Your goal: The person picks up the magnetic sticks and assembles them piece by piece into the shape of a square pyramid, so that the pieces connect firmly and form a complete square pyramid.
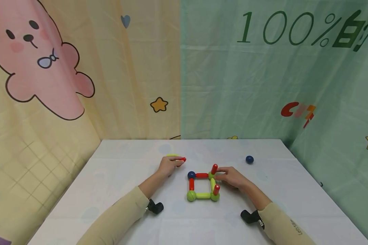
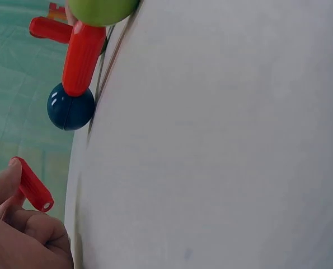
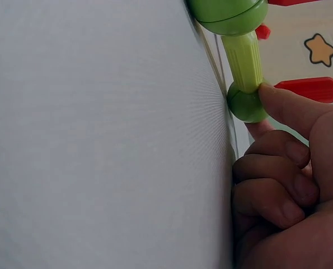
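Note:
A square of rods and balls lies on the table. Its far-left corner is a blue ball (image 1: 191, 175), and the other corners are green balls (image 1: 191, 195). Red rods form the far and left sides, green rods the near and right. Two red rods (image 1: 216, 189) stand up from the right-hand balls. My left hand (image 1: 168, 165) pinches a loose red rod (image 2: 35, 186) between thumb and fingers, beyond and left of the square. With thumb and index finger, my right hand (image 1: 231, 177) pinches the far-right green ball (image 3: 248, 106); its other fingers are curled.
A loose blue ball (image 1: 249, 159) lies at the back right of the white table (image 1: 178, 228). Behind the left hand, a yellow-green piece (image 1: 172, 155) is partly hidden. Printed curtains (image 1: 233, 85) hang behind and beside the table. Each wrist wears a black camera mount (image 1: 155, 207).

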Demonstrator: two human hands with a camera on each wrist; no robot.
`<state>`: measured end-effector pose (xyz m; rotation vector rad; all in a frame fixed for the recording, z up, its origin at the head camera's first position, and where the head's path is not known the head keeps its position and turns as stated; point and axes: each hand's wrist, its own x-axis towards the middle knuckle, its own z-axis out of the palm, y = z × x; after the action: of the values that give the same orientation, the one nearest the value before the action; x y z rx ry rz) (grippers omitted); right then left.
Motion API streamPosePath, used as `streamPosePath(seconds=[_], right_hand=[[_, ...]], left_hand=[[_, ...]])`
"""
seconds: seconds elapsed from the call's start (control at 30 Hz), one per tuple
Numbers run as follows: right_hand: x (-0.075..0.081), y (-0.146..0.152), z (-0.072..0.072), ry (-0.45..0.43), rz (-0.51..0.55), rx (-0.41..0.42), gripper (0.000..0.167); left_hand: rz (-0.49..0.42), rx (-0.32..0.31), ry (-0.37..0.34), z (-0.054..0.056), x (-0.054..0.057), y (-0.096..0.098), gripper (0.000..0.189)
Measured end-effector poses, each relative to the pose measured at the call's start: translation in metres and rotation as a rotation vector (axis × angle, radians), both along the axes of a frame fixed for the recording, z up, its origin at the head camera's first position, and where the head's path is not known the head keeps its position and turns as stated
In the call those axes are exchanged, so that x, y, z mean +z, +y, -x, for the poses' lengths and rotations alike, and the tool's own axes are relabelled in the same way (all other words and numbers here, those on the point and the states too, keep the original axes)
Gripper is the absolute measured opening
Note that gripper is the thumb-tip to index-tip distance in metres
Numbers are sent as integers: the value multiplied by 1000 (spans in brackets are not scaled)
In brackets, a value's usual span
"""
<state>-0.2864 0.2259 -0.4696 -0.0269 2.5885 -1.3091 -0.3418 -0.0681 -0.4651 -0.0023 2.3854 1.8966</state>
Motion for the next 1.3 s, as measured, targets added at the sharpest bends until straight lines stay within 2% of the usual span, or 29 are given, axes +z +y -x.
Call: streamPosePath(seconds=[0.33,0.7,1.3], right_hand=[[-1,0,2,-4,-13,-3,46],[-2,1,2,7,-16,4,44],[-3,3,3,6,-25,3,48]], left_hand=[[-132,-66,-123,-12,-3,12,27],[-288,-139,-146,-25,0,24,35],[-299,-176,-157,-33,-1,33,38]])
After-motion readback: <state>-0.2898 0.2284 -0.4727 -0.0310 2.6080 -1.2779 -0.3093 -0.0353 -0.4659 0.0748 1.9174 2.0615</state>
